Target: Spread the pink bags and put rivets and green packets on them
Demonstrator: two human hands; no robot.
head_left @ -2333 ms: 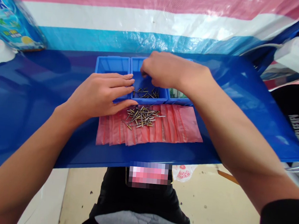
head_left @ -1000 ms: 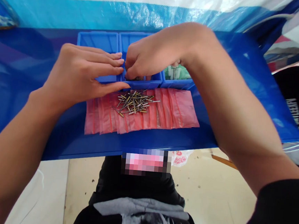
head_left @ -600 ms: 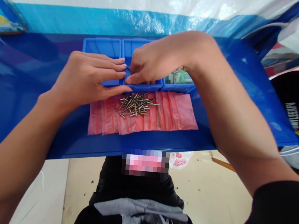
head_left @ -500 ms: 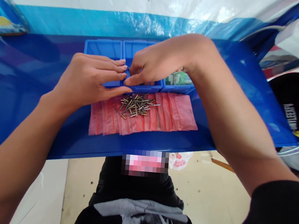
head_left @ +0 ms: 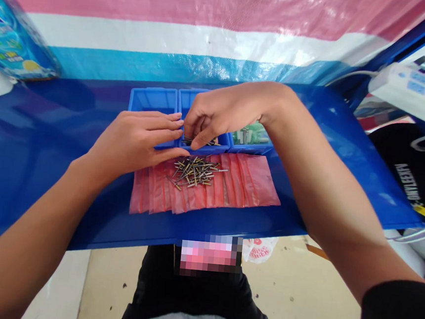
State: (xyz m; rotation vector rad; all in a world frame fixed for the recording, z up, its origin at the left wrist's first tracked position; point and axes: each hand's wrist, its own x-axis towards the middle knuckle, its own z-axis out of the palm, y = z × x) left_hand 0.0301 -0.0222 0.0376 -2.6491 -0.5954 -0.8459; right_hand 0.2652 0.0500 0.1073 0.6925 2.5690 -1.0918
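Observation:
My right hand (head_left: pixel 219 120) hangs over the middle blue plastic bin (head_left: pixel 203 149), its fingertips bunched among the metal rivets (head_left: pixel 199 141) inside. Whether those fingers grip a rivet is hidden. My left hand (head_left: pixel 136 138) lies to the left with fingers extended, its fingertips beside the middle bin's left wall and its thumb along the front rim. It holds nothing visible. A loose pile of gold and silver rivets (head_left: pixel 195 173) lies on pink plastic bags (head_left: pixel 255 183), just below my left thumb. The left blue bin (head_left: pixel 153 100) stands behind my left fingers.
A third blue bin (head_left: pixel 251 146) holds a green-and-white item. All of this sits on a glossy blue bench (head_left: pixel 41 164). A striped tarp (head_left: pixel 193 43) hangs behind, a detergent bag (head_left: pixel 11 32) stands far left, and a power strip (head_left: pixel 414 88) sits at upper right.
The view has tipped upward, showing more of the tarp. My right fingers have shifted slightly within the middle bin, and the rivets there now show beneath them. My left hand stays beside the bin.

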